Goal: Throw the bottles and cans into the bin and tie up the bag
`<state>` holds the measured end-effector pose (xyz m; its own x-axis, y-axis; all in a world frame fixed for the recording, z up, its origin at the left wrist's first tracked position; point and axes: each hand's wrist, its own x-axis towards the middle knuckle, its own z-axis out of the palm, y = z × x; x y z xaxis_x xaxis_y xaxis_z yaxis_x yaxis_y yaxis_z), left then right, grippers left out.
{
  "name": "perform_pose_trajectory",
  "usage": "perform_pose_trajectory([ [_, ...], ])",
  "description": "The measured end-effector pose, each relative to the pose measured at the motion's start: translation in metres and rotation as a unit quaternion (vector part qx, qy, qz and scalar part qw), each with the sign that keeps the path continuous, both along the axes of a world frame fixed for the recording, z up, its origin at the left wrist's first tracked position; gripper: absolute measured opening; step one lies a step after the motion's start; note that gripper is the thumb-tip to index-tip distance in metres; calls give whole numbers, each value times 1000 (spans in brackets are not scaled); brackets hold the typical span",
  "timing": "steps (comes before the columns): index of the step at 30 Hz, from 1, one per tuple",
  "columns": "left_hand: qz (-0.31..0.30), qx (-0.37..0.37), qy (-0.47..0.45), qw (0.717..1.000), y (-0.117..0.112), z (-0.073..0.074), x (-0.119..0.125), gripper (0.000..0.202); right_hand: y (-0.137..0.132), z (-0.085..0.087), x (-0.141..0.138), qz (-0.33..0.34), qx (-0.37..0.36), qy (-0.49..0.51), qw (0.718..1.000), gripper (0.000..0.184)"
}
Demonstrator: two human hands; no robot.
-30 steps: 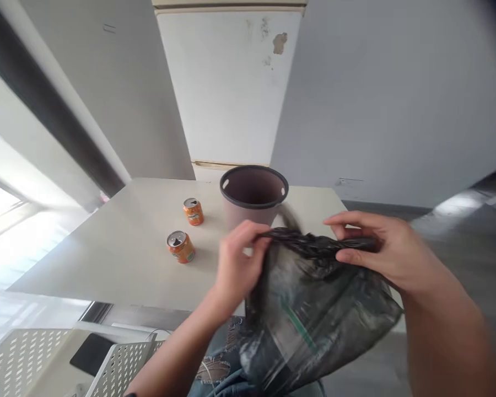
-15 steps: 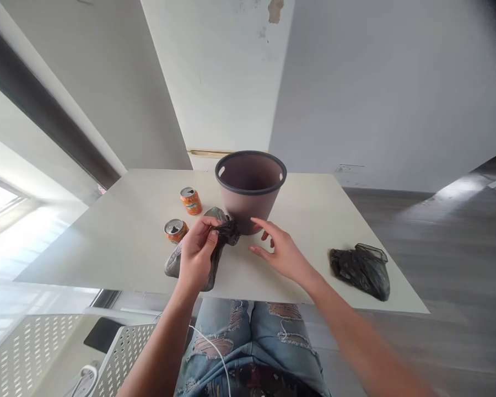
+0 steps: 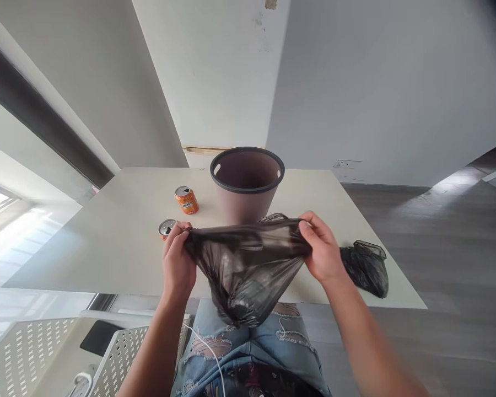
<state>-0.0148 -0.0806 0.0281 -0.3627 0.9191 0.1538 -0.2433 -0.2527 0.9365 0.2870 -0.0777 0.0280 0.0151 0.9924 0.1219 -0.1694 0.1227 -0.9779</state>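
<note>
A thin black plastic bag (image 3: pixel 248 270) is stretched wide between my two hands, its lower part sagging over the table's front edge. My left hand (image 3: pixel 178 256) pinches the bag's left upper corner, and my right hand (image 3: pixel 320 248) grips the right one. Something inside shows dimly through the film, but I cannot make it out. Just behind the bag stands an upright mauve trash bin (image 3: pixel 248 204) with a dark rim, its base hidden. One orange soda can (image 3: pixel 187 200) stands left of the bin; a second orange can (image 3: pixel 166 227) is partly covered by my left hand.
Another crumpled black bag (image 3: pixel 366 268) lies on the right of the white table (image 3: pixel 107 242). A white perforated basket (image 3: pixel 119 358) with a dark flat object (image 3: pixel 100 337) stands below left. A white cable (image 3: pixel 210 353) crosses my lap. Walls rise behind the table.
My right hand has taken hold of the bag and moved right. The bag, bunched in my left hand before, is now lifted and spread wide. My left hand has shifted slightly left.
</note>
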Motion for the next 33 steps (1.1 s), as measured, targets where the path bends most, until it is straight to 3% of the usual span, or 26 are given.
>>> perform_pose_trajectory([
  [2,34,-9,107,994,0,0,-5,6,1,14,15,-6,34,-43,998,38],
  [3,14,-17,164,986,0,2,-7,10,1,22,22,8,50,-75,996,38],
  [6,-174,-60,298,937,-3,8,-9,26,-3,46,45,96,74,-161,979,35],
  [8,-328,-96,350,872,-5,9,-7,33,-10,63,61,179,111,-205,956,31],
  [10,-441,-122,363,812,-7,7,-5,46,-16,80,73,281,191,-231,912,21],
  [11,-462,-123,357,802,-8,5,-3,51,-20,87,77,328,236,-236,884,14],
  [12,-456,-116,344,812,-9,3,-1,52,-23,94,79,368,277,-242,854,8],
  [14,-380,-85,297,872,-10,-1,2,44,-29,105,79,425,331,-271,798,11],
  [16,-294,-61,211,930,-9,-1,5,32,-34,115,74,451,360,-327,748,18],
  [18,-263,-69,104,957,-6,4,7,30,-37,122,69,440,370,-396,716,23],
  [21,-238,-69,0,969,3,19,7,36,-34,130,69,365,362,-480,711,22],
  [23,-195,-27,-18,980,8,31,6,38,-30,134,73,282,367,-522,717,21],
  [25,-143,27,-10,989,10,42,4,40,-26,135,76,188,387,-566,703,29],
  [29,-104,91,43,989,-3,47,-9,44,-26,121,79,70,464,-630,619,29],
  [33,-145,70,154,975,-31,26,-35,33,-31,82,78,53,512,-659,548,33],
])
